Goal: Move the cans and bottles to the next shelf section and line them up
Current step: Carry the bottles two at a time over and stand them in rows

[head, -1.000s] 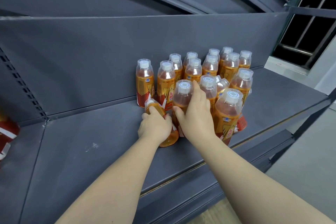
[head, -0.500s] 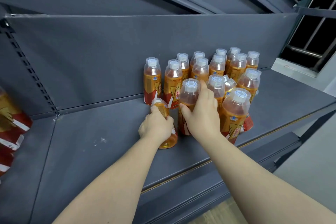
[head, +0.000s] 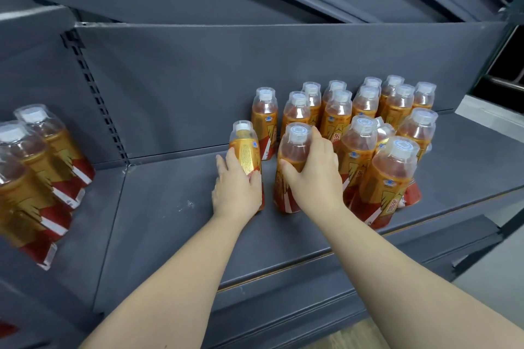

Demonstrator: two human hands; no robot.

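Observation:
Several orange drink bottles with clear caps and orange-red labels stand clustered [head: 365,110] on the dark grey shelf [head: 175,224], right of centre. My left hand [head: 236,187] is wrapped around one bottle [head: 246,144] at the cluster's left front; it stands nearly upright. My right hand [head: 314,173] grips the shoulder of the neighbouring upright bottle [head: 293,150]. A large front bottle [head: 388,178] stands to the right of my right hand. More of the same bottles [head: 37,167] stand in the left shelf section.
A slotted upright post [head: 96,96] and a seam divide the left section from this one. The shelf's back panel [head: 184,79] rises behind the bottles. The front lip [head: 312,266] runs below my forearms. A dark window frame is at far right.
The bottle in my left hand has been raised from lying tilted to nearly upright. The view has shifted left, bringing the bottles in the left section into sight.

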